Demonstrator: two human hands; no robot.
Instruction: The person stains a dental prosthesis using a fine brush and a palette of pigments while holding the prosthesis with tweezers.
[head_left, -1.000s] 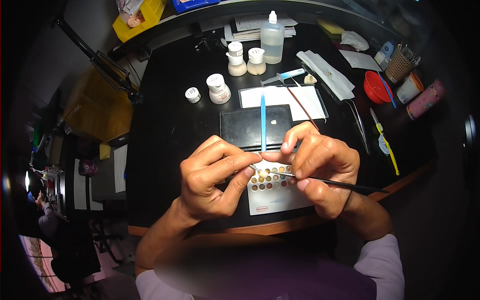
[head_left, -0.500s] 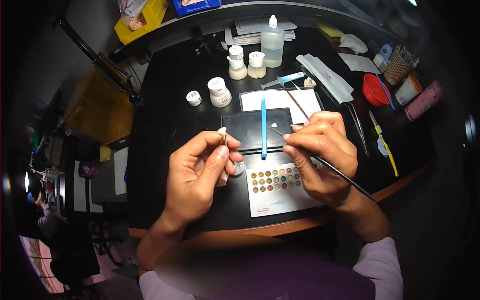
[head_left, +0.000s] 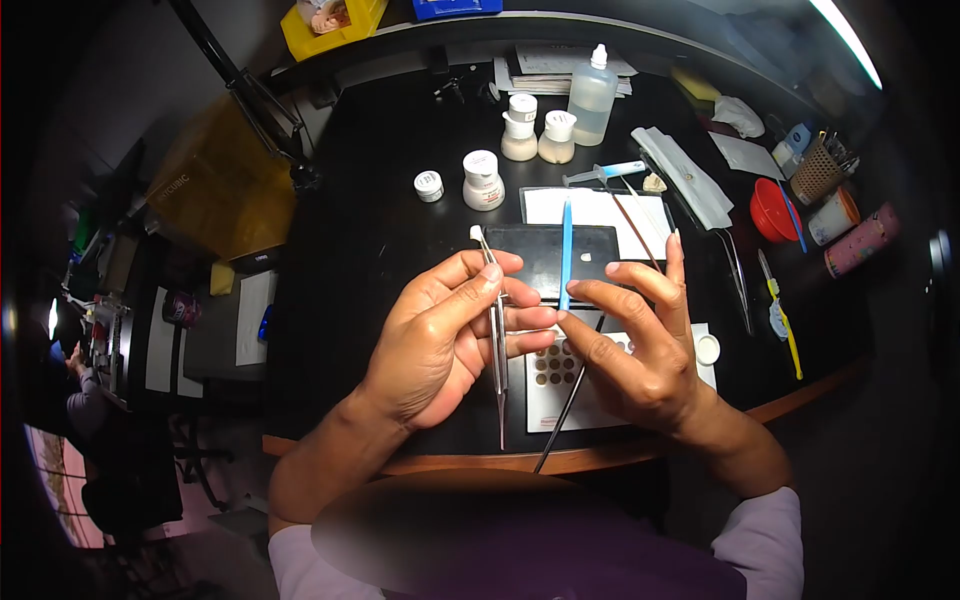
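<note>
My left hand (head_left: 440, 335) pinches metal tweezers (head_left: 499, 350), their tips up, with a small whitish tooth-shaped piece (head_left: 476, 232) at the tips. To its right is my right hand (head_left: 640, 340), fingers spread, its fingertips close to the lower end of a blue stick (head_left: 567, 240). A dark-handled brush (head_left: 568, 415) slants below the right hand over a white palette (head_left: 545, 405) with rows of coloured round wells; its upper part is partly hidden by the fingers. Behind lies a black case (head_left: 530, 250) with a small white piece (head_left: 586, 257) on it.
White-lidded jars (head_left: 483, 185) and a clear bottle (head_left: 592, 100) stand at the back. A syringe (head_left: 610, 172), red bowl (head_left: 772, 210), long tweezers (head_left: 738, 280) and yellow tool (head_left: 785, 325) lie to the right. Another person's arm (head_left: 85, 400) shows far left.
The tweezers in my left hand now stand upright. My right hand has spread its fingers, and the brush now slants lower, below it. The whole view has shifted, with table objects appearing further right.
</note>
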